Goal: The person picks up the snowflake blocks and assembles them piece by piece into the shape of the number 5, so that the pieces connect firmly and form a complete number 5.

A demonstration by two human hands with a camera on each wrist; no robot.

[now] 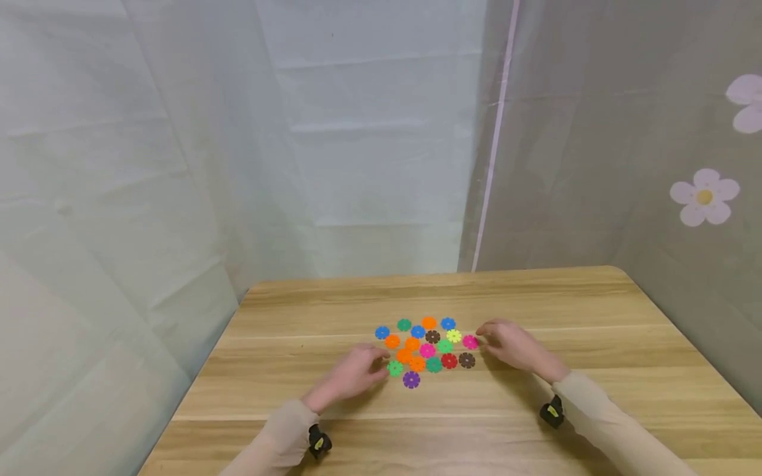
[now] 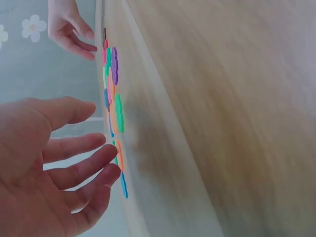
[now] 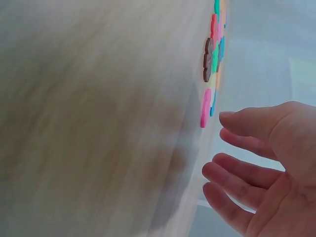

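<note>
Several notched plastic discs, shaped like flat flowers, lie in a loose cluster on the wooden table. At the cluster's left side is my left hand (image 1: 358,370), fingers loosely bent and holding nothing, nearest to a light green disc (image 1: 395,368). A purple disc (image 1: 411,379) lies closest to me. Across the cluster my right hand (image 1: 513,345) hovers beside a pink disc (image 1: 470,342), with a dark brown disc (image 1: 467,360) just nearer to me. In the right wrist view, that hand's relaxed fingers (image 3: 237,182) have nothing between them.
The wooden table (image 1: 238,396) reaches back to a pale hanging sheet (image 1: 381,145). On the right hangs a greyer curtain (image 1: 571,165) with printed flowers. Black wrist cameras are strapped under both sleeves.
</note>
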